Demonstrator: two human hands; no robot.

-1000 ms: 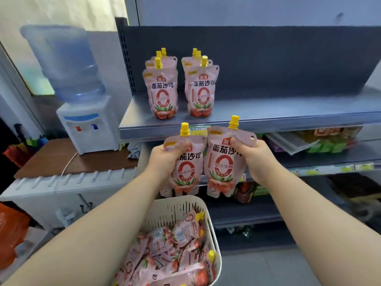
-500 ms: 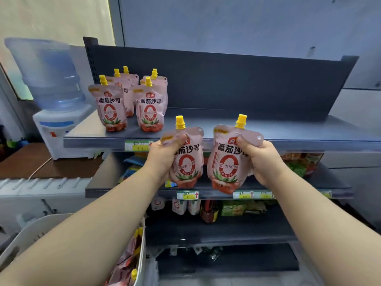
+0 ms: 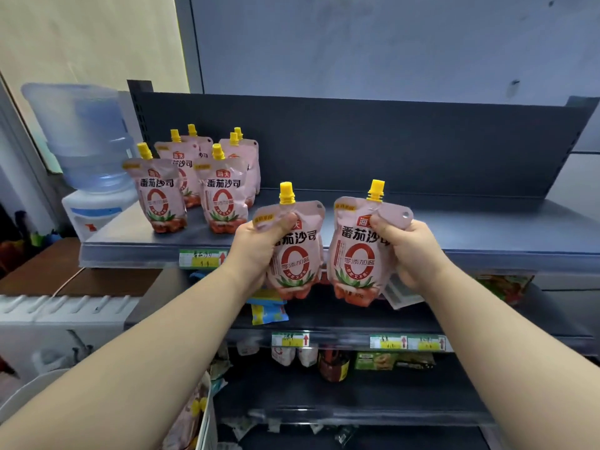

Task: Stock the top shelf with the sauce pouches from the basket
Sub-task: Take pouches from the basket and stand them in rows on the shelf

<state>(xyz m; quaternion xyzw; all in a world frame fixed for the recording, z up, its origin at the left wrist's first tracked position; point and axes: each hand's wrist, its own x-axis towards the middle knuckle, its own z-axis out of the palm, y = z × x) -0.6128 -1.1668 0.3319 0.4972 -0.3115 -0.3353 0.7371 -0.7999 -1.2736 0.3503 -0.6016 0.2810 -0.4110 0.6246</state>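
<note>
left hand [image 3: 259, 246] curled round the left pouch [image 3: 297, 258] near its spout, right hand [image 3: 414, 251] round the right pouch [image 3: 355, 254]. both were held upright just before the top shelf [image 3: 470, 235] edge, probably to stand like the stocked pouches [image 3: 224, 198] at that shelf's left end. basket [image 3: 205, 423] sat below the shelf.

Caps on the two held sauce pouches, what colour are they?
Yellow, both the left pouch's cap and the right pouch's cap; clearest in the head view.
</note>
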